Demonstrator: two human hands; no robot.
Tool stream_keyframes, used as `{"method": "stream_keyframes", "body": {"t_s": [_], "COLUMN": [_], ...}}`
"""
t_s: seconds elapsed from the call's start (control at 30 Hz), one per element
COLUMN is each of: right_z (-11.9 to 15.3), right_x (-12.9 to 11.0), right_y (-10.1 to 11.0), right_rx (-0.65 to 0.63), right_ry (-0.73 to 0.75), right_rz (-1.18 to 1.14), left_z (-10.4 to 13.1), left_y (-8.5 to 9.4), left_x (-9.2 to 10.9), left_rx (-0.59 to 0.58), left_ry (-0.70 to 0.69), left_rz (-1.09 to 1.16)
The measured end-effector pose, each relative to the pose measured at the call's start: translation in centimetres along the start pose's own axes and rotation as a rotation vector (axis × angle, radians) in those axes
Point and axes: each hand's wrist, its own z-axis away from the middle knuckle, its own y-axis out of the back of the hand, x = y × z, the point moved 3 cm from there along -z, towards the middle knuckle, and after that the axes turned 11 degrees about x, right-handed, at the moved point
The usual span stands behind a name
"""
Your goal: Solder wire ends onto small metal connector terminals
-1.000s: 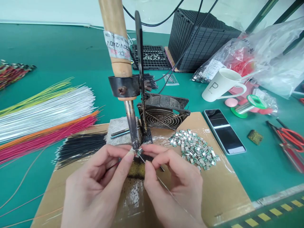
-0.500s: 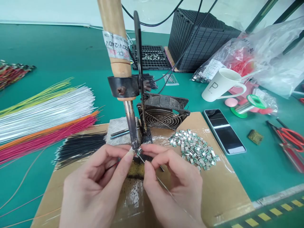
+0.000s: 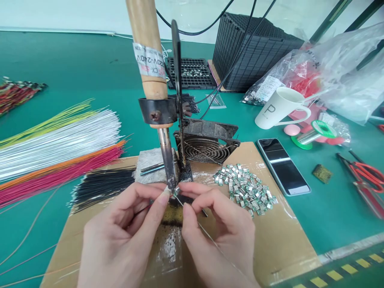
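Note:
A soldering iron (image 3: 168,152) with a wooden handle stands clamped tip-down, and both hands meet at its tip. My left hand (image 3: 129,228) is closed in a pinch just left of the tip on a thin wire (image 3: 144,210), dark and reddish, most of which the fingers hide. My right hand (image 3: 219,228) pinches a strand of solder wire (image 3: 207,234) that runs from the tip down across the palm. Between the fingertips, at the tip, is a small metal connector (image 3: 175,192), partly covered. Below lies a dark-stained yellow sponge (image 3: 172,215).
Loose connectors (image 3: 246,188) lie piled on the cardboard (image 3: 279,244). Black wires (image 3: 102,184) and coloured wires (image 3: 60,144) spread at left. Behind the iron stands a fan (image 3: 207,140). A phone (image 3: 283,166), a mug (image 3: 280,108), a solder spool (image 3: 312,134) and pliers (image 3: 366,176) are at right.
The whole scene has shifted very slightly in the picture. Both hands keep their pinch at the iron's tip, with no clear movement of the wire or solder.

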Motion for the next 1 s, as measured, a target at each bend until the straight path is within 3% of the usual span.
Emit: {"method": "stream_keyframes", "body": {"t_s": [0.73,1.0], "right_z": [0.03,-0.08], "right_x": [0.01,0.06], "right_y": [0.02,0.19], "right_rx": [-0.014,-0.039], "right_ry": [-0.016,-0.023], "right_rz": [0.018,0.015], "left_z": [-0.19,-0.05], "left_y": [-0.21,0.16], "left_x": [0.93,0.23], "left_rx": [-0.011,-0.094], "left_ry": [0.019,0.048], "left_rz": [0.025,0.086]}}
